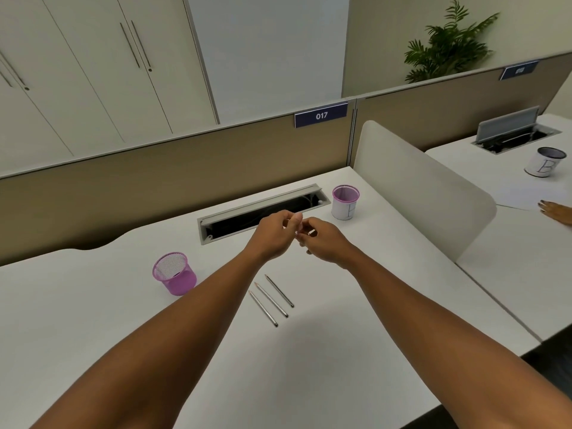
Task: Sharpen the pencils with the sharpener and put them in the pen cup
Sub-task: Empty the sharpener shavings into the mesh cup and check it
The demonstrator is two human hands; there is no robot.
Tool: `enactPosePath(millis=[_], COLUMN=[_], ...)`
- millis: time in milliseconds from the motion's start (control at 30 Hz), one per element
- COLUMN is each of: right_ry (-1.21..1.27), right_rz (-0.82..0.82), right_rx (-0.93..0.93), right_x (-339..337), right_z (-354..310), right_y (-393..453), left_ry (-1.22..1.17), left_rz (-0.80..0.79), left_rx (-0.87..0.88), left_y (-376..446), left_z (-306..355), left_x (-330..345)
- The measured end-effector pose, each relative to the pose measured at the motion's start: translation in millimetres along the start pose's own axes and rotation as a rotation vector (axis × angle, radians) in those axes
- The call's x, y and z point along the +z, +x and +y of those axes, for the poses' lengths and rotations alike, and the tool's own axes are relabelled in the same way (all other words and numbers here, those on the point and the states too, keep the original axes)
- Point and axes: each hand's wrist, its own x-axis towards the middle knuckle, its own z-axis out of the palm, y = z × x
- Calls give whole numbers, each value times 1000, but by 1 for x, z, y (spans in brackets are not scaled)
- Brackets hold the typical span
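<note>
Three grey pencils [272, 300] lie side by side on the white desk [356, 320], tips pointing away from me. My left hand [274, 235] and right hand [323, 241] meet above the desk, just beyond the pencils. Both have curled fingers and pinch a small pale object [310, 232] between them, which looks like the sharpener; it is mostly hidden by the fingers. A purple mesh pen cup [175, 274] stands left of the pencils. A second purple-rimmed cup [345, 202] with a white paper label stands at the back right.
An open cable tray slot [263, 212] runs across the desk behind my hands. A beige partition [154, 181] closes the back, a white divider [424, 193] the right side. On the neighbouring desk are another labelled cup [545, 162] and another person's hand [557, 210].
</note>
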Motion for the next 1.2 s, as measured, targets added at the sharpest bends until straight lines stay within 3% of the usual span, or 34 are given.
enactPosePath(millis=[233, 467, 767, 1200], right_ry=[27, 43, 72, 136], right_rz=[-72, -184, -274, -243], right_rx=[62, 58, 41, 98], right_x=[-45, -78, -97, -118], right_z=[31, 55, 83, 123], right_y=[17, 33, 58, 99], left_ry=[291, 715, 997, 818], left_rz=[-64, -56, -86, -81], left_rx=[149, 178, 282, 284], left_y=[38, 64, 109, 169], left_z=[24, 46, 68, 49], left_x=[27, 47, 70, 111])
